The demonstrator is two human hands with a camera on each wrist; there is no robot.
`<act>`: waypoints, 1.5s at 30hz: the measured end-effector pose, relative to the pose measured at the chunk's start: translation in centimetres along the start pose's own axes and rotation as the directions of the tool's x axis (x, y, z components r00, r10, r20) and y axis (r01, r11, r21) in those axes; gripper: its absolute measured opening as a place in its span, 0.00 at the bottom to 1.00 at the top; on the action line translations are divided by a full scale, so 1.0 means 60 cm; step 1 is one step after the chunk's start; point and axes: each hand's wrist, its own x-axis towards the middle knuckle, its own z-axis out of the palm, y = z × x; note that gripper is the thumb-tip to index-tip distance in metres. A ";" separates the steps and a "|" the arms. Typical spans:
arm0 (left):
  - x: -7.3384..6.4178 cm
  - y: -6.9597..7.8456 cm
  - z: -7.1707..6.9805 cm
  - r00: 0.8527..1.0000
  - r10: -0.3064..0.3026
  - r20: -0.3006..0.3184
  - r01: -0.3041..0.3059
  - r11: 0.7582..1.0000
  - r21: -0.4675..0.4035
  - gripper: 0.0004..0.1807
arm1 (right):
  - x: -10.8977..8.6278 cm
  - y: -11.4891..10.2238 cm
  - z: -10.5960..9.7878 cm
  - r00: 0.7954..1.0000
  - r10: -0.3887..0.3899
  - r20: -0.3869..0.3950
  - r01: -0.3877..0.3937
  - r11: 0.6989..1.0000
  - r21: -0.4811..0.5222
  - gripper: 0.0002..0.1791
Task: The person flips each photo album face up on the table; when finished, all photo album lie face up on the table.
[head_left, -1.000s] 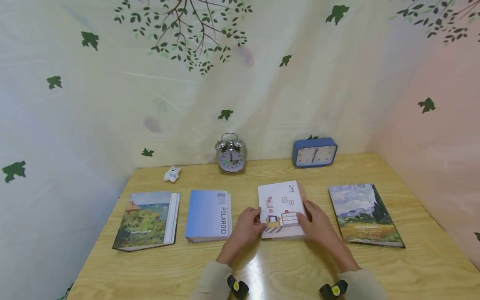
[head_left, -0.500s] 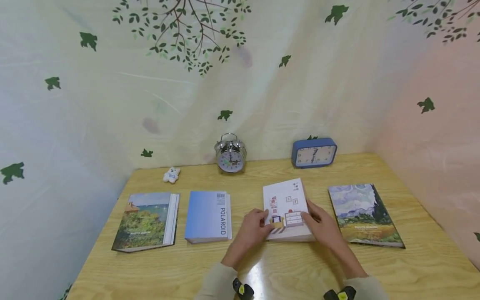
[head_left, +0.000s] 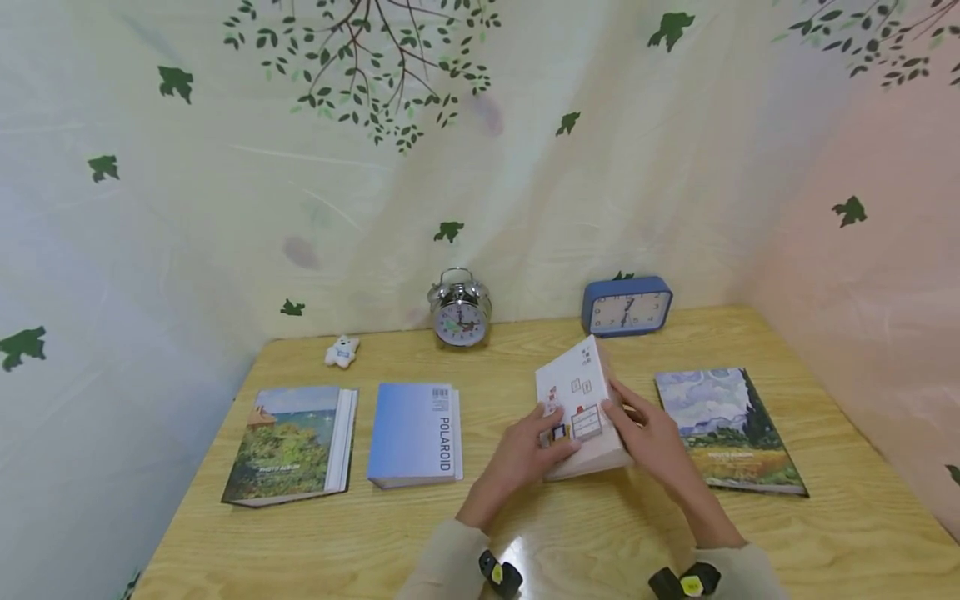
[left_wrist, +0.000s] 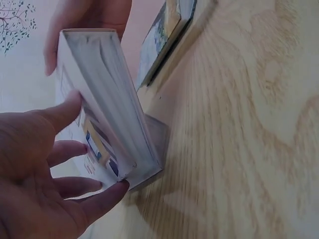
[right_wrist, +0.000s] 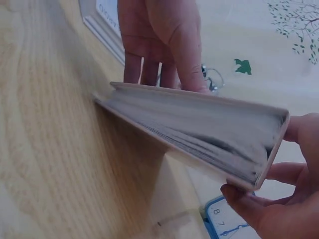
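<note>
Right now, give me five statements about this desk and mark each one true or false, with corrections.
1. The right-hand grip holds the white album by its spine. True.
2. Only one hand touches that album. False: the left-hand grip touches its illustrated cover too.
3. The silver clock stands left of the blue clock. True.
4. The white bear sits between the clocks. False: it is left of both.
5. The white album is tilted. True.

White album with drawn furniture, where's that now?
In the head view, the white album is right of centre, tilted between the left hand and right hand, with the POLAROID album to its left and the blue clock behind.
</note>
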 end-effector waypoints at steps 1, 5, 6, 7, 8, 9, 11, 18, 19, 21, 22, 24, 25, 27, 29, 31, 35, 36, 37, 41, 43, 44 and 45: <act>0.001 0.002 0.000 1.000 -0.010 0.010 0.010 1.000 -0.014 0.34 | -0.001 -0.001 -0.002 1.000 0.000 -0.004 0.000 1.000 0.001 0.37; 0.006 0.008 0.001 0.998 -0.047 0.032 0.049 0.997 -0.064 0.35 | -0.004 -0.007 -0.007 1.000 -0.008 -0.018 0.008 1.000 -0.004 0.36; 0.007 0.009 0.001 0.998 -0.049 0.036 0.051 0.996 -0.073 0.34 | -0.005 -0.008 -0.008 1.000 -0.010 -0.021 0.010 1.000 -0.004 0.36; 0.008 0.011 0.000 0.998 -0.048 0.039 0.052 0.995 -0.085 0.34 | -0.005 -0.009 -0.009 1.000 -0.015 -0.022 0.014 1.000 -0.004 0.35; 0.008 0.013 -0.001 0.998 -0.044 0.041 0.048 0.994 -0.096 0.34 | -0.006 -0.010 -0.010 1.000 -0.019 -0.024 0.019 1.000 0.000 0.34; 0.009 0.015 -0.002 0.998 -0.041 0.049 0.047 0.992 -0.114 0.34 | -0.006 -0.011 -0.010 0.999 -0.026 -0.027 0.026 1.000 0.006 0.33; 0.010 0.017 -0.002 0.997 -0.044 0.063 0.053 0.988 -0.143 0.34 | -0.006 -0.012 -0.012 0.999 -0.034 -0.032 0.035 0.999 0.017 0.32; 0.016 0.025 -0.007 0.994 -0.067 0.092 0.093 0.947 -0.306 0.32 | -0.005 -0.020 -0.019 0.997 -0.081 -0.017 0.082 0.994 0.068 0.31; 0.016 0.026 -0.009 0.994 -0.067 0.088 0.093 0.938 -0.335 0.32 | -0.005 -0.022 -0.020 0.996 -0.085 -0.004 0.085 0.993 0.077 0.32; 0.016 0.028 -0.015 0.995 -0.064 0.077 0.088 0.922 -0.377 0.31 | -0.005 -0.026 -0.020 0.996 -0.087 0.018 0.085 0.992 0.095 0.32; 0.017 0.028 -0.018 0.996 -0.061 0.072 0.084 0.914 -0.398 0.31 | -0.004 -0.027 -0.019 0.996 -0.090 0.026 0.087 0.991 0.099 0.33; 0.017 0.029 -0.025 0.997 -0.046 0.055 0.066 0.897 -0.436 0.30 | -0.003 -0.030 -0.015 0.995 -0.094 0.035 0.089 0.991 0.102 0.33; 0.018 0.029 -0.029 0.998 -0.039 0.045 0.055 0.890 -0.452 0.30 | -0.002 -0.032 -0.013 0.994 -0.098 0.037 0.094 0.991 0.100 0.33; 0.019 0.029 -0.035 0.999 -0.032 0.025 0.040 0.879 -0.474 0.30 | 0.001 -0.034 -0.007 0.993 -0.110 0.038 0.106 0.990 0.091 0.33; 0.020 0.029 -0.041 0.999 -0.036 0.011 0.037 0.876 -0.482 0.31 | 0.003 -0.036 -0.002 0.992 -0.123 0.036 0.119 0.989 0.087 0.33; 0.020 0.027 -0.046 0.999 -0.046 0.005 0.043 0.874 -0.485 0.31 | 0.005 -0.037 0.004 0.991 -0.132 0.032 0.128 0.988 0.090 0.33; 0.018 0.023 -0.052 0.999 -0.047 -0.012 0.036 0.877 -0.479 0.32 | 0.007 -0.042 0.014 0.990 -0.135 0.031 0.131 0.986 0.105 0.33; 0.017 0.022 -0.054 0.999 -0.044 -0.019 0.029 0.878 -0.477 0.32 | 0.007 -0.043 0.016 0.990 -0.135 0.036 0.130 0.985 0.113 0.33; 0.016 0.021 -0.056 0.999 -0.040 -0.028 0.022 0.881 -0.472 0.31 | 0.007 -0.045 0.018 0.990 -0.136 0.042 0.130 0.984 0.123 0.33; 0.012 0.019 -0.068 0.998 -0.021 -0.051 -0.003 0.901 -0.434 0.31 | 0.010 -0.049 0.028 0.985 -0.157 0.070 0.142 0.974 0.176 0.34; 0.010 0.019 -0.074 0.998 -0.021 -0.054 -0.003 0.910 -0.415 0.30 | 0.012 -0.051 0.033 0.983 -0.168 0.079 0.149 0.968 0.203 0.34; 0.010 0.019 -0.077 0.998 -0.022 -0.053 -0.002 0.912 -0.410 0.30 | 0.013 -0.051 0.036 0.981 -0.174 0.083 0.153 0.964 0.217 0.34; 0.010 0.018 -0.080 0.998 -0.022 -0.055 -0.002 0.914 -0.406 0.30 | 0.014 -0.051 0.039 0.980 -0.179 0.088 0.154 0.961 0.231 0.33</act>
